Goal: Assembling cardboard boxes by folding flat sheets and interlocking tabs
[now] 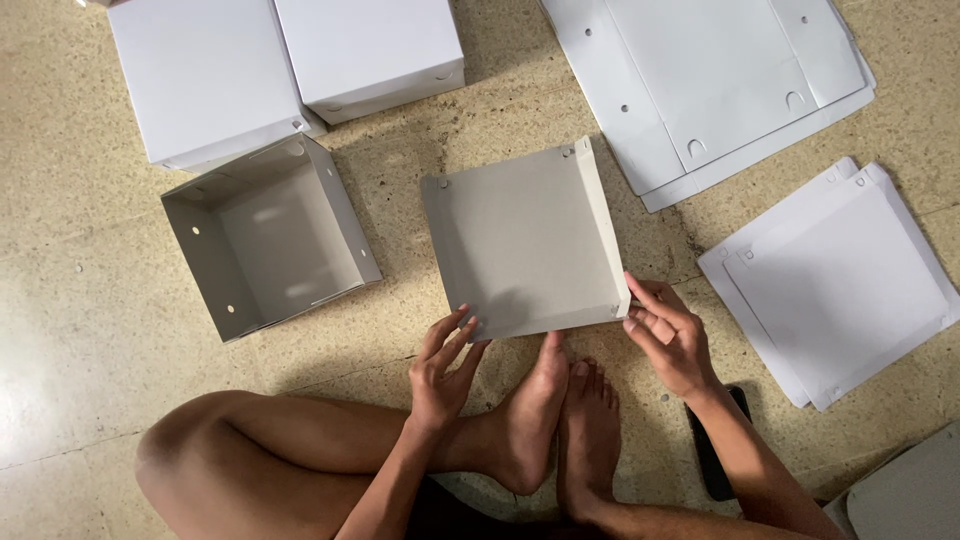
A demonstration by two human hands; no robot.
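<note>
A partly folded grey cardboard box lid (520, 240) lies on the stone floor in front of me, its right wall standing up. My left hand (445, 370) touches its near left edge with the fingers spread. At the near right corner, my right hand (670, 335) pinches the flap. I sit cross-legged, my bare feet (560, 420) just below the lid.
An open grey box bottom (265, 235) lies to the left. Two closed white boxes (290, 60) stand at the top left. Flat white cardboard blanks (710, 80) lie at the top right, more sheets (840, 280) at the right. A dark phone (715, 450) rests by my right forearm.
</note>
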